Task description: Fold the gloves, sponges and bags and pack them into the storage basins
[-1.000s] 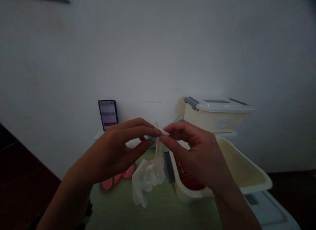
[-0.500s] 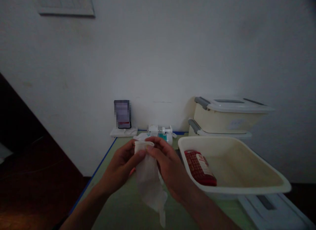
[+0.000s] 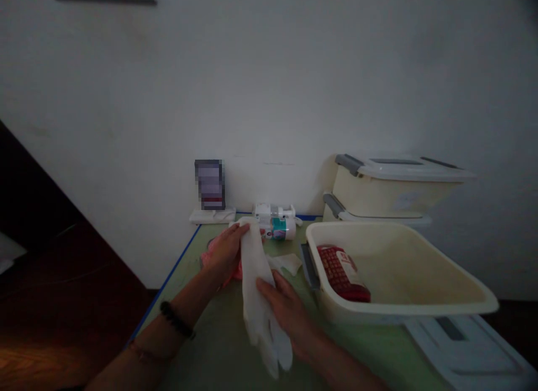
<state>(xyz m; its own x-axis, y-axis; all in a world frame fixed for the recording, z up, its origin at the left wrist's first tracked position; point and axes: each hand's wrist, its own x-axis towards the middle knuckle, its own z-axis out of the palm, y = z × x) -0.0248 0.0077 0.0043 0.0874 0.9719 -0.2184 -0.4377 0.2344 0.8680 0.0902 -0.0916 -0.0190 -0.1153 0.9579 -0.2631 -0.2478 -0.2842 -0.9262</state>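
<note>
A white glove [image 3: 254,284] hangs between my hands over the green table, its cuff up and its fingers pointing down towards me. My left hand [image 3: 229,245] is closed on the cuff end, thumb laid over the edge. Lower down, my right hand [image 3: 286,304] pinches the glove's side near the palm. Behind my left hand lies a pink-red item [image 3: 212,251], partly hidden. A scrap of thin white material [image 3: 288,262] rests on the table to the right of the glove.
To the right stands an open cream bin [image 3: 403,268] with a red package [image 3: 342,273] inside. Lidded boxes [image 3: 399,189] are stacked behind it, and a loose lid [image 3: 474,346] lies in front. White bottles [image 3: 283,228] and a propped screen [image 3: 210,184] sit by the wall.
My right hand has slid from the cuff down along the glove, while my left hand stays on the cuff. The glove now hangs straighter, with its fingers visible. The view has tilted slightly down.
</note>
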